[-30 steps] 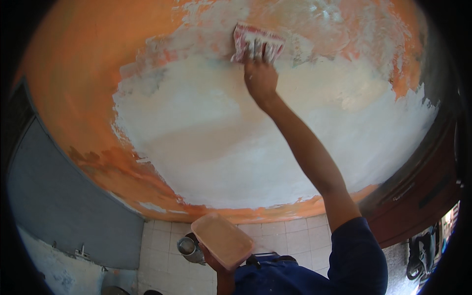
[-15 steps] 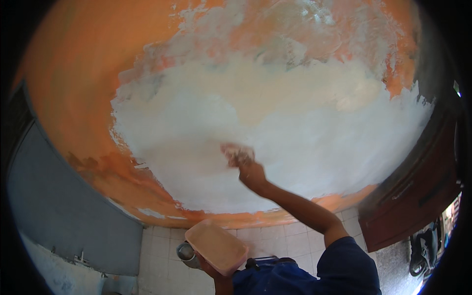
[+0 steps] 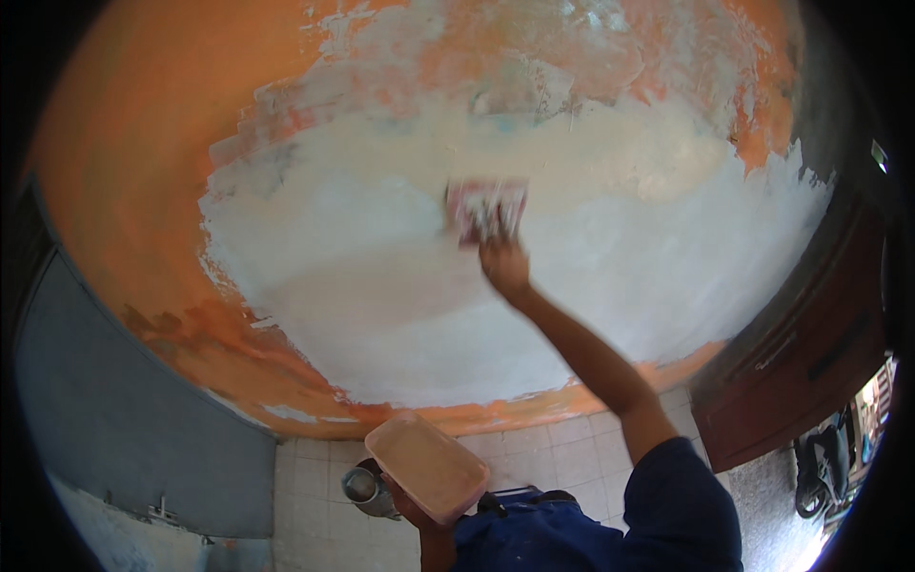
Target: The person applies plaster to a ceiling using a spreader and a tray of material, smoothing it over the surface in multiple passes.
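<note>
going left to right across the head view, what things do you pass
grey wall panel → round metal can on the tiled floor → flat pinkish rectangular board in the left hand → blurred flat plastering tool in the right hand → dark red-brown wooden door

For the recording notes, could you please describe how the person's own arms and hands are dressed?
The right hand is bare, no glove, and its forearm is uncovered up to a short dark blue sleeve. The left hand is mostly hidden, so any covering there cannot be told.
</note>
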A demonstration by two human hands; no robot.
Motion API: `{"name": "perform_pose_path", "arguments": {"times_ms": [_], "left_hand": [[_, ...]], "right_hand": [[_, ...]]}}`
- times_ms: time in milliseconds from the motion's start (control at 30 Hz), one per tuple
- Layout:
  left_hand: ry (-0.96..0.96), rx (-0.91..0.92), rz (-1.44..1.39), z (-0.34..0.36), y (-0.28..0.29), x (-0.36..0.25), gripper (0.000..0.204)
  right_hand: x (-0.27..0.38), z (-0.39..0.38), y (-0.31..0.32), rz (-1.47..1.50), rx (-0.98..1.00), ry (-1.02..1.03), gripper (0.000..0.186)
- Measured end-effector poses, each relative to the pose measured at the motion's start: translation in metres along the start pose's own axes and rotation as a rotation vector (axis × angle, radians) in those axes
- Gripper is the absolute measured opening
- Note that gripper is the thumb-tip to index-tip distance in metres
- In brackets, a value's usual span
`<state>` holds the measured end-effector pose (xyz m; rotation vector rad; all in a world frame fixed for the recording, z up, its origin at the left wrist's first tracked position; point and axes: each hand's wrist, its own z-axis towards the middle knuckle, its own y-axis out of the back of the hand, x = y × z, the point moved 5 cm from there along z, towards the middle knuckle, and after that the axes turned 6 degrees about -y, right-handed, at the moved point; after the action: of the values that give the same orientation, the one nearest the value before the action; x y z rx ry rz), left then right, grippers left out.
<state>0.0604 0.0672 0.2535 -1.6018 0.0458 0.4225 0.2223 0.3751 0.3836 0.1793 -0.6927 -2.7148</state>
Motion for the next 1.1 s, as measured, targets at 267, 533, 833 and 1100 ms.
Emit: {"name": "perform_pose_path", "arguments": {"times_ms": [267, 533, 833, 1100], "left_hand": [[-0.172, -0.086, 0.159, 0.001, 0.014, -0.010, 0.058], [-0.082, -0.043, 0.079, 0.010, 0.011, -0.001, 0.061], [0.019, -0.087, 0.016, 0.019, 0.045, 0.010, 0.060], [-0.015, -0.035, 0.120, 0.023, 0.071, 0.017, 0.056]], "right_hand": [[0.048, -0.113, 0.024, 0.188, 0.412, -0.179, 0.049], [-0.090, 0.158, 0.202, -0.208, -0.551, -0.064, 0.048], [-0.084, 0.086, 0.065, -0.174, -0.131, -0.155, 0.047], [-0.016, -0.124, -0.022, 0.058, 0.416, -0.171, 0.043]]}}
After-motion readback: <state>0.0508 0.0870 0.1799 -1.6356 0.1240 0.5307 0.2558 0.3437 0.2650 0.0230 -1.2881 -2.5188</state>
